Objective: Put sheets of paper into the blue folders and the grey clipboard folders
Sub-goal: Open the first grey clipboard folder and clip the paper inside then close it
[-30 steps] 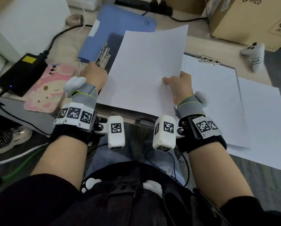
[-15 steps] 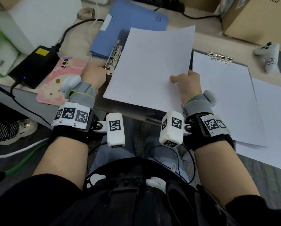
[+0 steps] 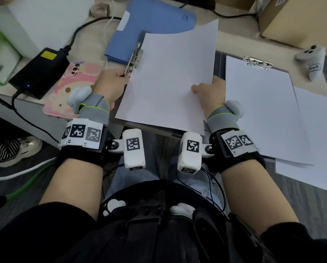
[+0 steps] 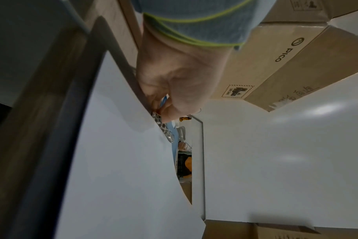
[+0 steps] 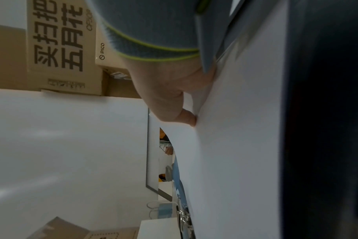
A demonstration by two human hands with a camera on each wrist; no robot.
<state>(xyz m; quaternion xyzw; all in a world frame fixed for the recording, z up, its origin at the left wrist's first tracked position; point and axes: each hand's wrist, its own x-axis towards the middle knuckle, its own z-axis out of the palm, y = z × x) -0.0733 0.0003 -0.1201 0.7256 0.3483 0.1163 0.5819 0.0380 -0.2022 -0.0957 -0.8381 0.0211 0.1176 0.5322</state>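
**White sheet being fed under a clipboard clip**

White sheet [image 3: 170, 76] is held over the desk's near edge, in front of the blue folder [image 3: 151, 29], covering most of the grey clipboard lying under it. The right hand [image 3: 210, 93] pinches the sheet's right edge, thumb on top and fingers beneath. The left hand [image 3: 111, 82] curls its fingers round the near end of the metal clip [image 3: 134, 58] at the sheet's left edge; whether the clip is fully pressed open cannot be told.

Orientation: the sheet's long axis runs from the near edge away toward the folder, tilted slightly rightward; its far right corner is raised and bowed.

Method, as judged: keep the clip pressed open, slide the left edge squarely under it, flatten the bow, align edges with the board, then release. Releasing too soon would likely clamp the sheet crooked.

A second clipboard [image 3: 257, 103], already holding paper, lies to the right, with loose sheets [image 3: 316, 141] beyond it.
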